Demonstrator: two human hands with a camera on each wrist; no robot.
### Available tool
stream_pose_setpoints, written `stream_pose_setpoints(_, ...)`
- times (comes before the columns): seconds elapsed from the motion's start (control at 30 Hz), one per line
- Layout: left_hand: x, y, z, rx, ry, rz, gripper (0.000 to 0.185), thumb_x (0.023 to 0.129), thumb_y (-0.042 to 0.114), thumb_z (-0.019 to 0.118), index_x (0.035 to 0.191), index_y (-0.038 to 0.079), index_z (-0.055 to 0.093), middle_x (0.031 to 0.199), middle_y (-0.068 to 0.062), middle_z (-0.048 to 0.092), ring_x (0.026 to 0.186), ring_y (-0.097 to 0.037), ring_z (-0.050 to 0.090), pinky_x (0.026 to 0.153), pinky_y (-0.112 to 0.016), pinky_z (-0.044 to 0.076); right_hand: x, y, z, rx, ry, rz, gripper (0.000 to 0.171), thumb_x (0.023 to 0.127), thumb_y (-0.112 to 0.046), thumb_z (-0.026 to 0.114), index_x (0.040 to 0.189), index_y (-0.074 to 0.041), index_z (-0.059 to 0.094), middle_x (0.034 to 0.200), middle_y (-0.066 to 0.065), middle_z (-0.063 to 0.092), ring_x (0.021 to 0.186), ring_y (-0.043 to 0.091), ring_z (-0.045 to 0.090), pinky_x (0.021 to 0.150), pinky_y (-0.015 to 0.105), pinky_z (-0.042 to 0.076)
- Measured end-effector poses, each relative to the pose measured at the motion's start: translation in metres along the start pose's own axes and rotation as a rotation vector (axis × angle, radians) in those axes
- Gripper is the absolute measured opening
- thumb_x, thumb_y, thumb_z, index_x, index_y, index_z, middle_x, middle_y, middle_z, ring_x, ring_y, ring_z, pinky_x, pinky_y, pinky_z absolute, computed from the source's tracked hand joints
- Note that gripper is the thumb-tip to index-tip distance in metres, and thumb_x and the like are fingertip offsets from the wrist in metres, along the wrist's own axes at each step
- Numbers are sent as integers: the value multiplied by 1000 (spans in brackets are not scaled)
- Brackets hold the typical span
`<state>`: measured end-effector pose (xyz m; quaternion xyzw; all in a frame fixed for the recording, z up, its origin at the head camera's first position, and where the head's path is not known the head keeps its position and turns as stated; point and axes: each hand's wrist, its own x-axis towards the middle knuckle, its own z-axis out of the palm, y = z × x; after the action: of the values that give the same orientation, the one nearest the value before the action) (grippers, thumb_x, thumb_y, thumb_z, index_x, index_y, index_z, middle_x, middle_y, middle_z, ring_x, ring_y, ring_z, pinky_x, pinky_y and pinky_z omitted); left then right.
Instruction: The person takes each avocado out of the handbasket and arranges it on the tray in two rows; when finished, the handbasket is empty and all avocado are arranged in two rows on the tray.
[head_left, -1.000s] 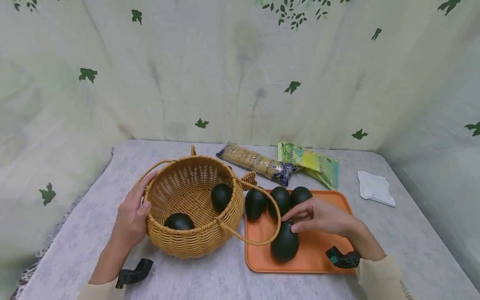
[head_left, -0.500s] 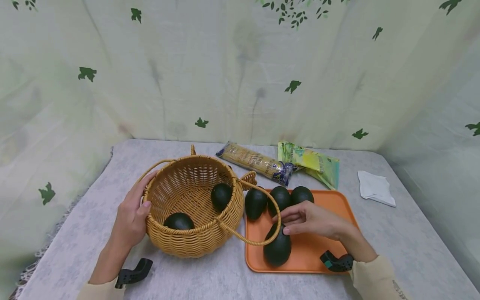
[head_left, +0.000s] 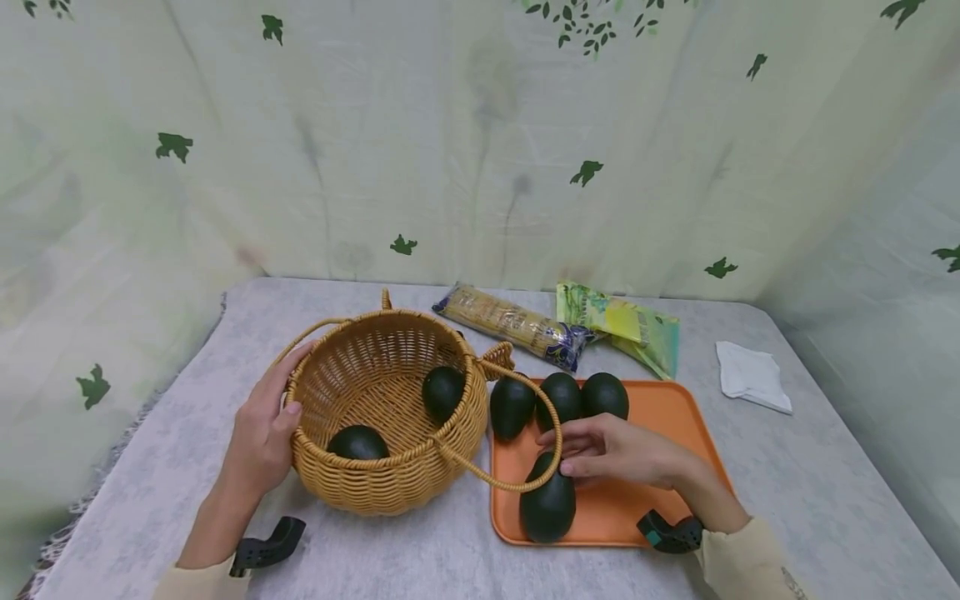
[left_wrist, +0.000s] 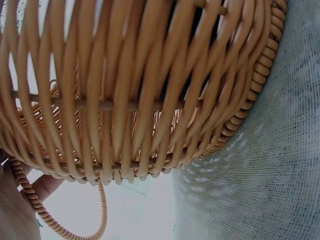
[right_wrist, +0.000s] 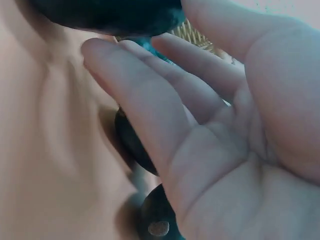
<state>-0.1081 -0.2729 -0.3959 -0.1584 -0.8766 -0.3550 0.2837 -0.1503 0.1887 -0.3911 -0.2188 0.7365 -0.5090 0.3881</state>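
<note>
My left hand (head_left: 262, 429) grips the left rim of a wicker basket (head_left: 390, 492), thumb over the edge. The basket leans toward me, and two dark avocados lie in it, one at the front (head_left: 358, 442) and one at the right (head_left: 443, 393). My right hand (head_left: 618, 450) pinches the narrow top of another dark avocado (head_left: 548, 504) over the front left of an orange tray (head_left: 622, 525). The basket's loop handle (head_left: 517, 486) crosses in front of that avocado. In the right wrist view, thumb and fingertips meet the held avocado (right_wrist: 110, 15).
Three more avocados (head_left: 512, 408) line the tray's back edge. Behind them lie a pack of dried noodles (head_left: 510, 323) and green-yellow packets (head_left: 622, 325). A white folded tissue (head_left: 752, 377) is at the right. A printed curtain (head_left: 480, 150) hangs behind the table.
My right hand has moved left and slightly toward me with the pinched avocado, bringing it behind the loop handle. My left hand and the basket have stayed in place.
</note>
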Motion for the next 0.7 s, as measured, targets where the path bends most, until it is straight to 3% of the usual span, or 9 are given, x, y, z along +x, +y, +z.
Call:
stream_pose_setpoints(0.23, 0, 0, 0, 0, -4, 5, 61, 98, 15, 39, 159, 14, 40, 157, -16, 47, 145, -20, 40, 111, -12, 24, 0, 1, 2, -22, 20, -23, 57, 98, -28, 70, 148, -6, 54, 138, 13, 66, 119, 27, 69, 92, 38, 58)
stream_pose_setpoints(0.43, 0, -1, 1, 0, 2, 9, 62, 97, 14, 39, 159, 13, 41, 157, -16, 47, 145, -16, 39, 111, -12, 24, 3, 0, 7, -10, 4, -32, 65, 93, -21, 77, 151, -8, 51, 144, 14, 61, 123, 27, 66, 97, 35, 56)
stream_pose_setpoints(0.7, 0, 1, 1, 1, -3, 4, 62, 98, 14, 39, 159, 14, 40, 157, -15, 47, 144, -20, 41, 110, -10, 24, 8, -2, 17, -68, 28, -53, 50, 97, -22, 71, 144, -10, 59, 138, 12, 65, 126, 24, 64, 92, 33, 58)
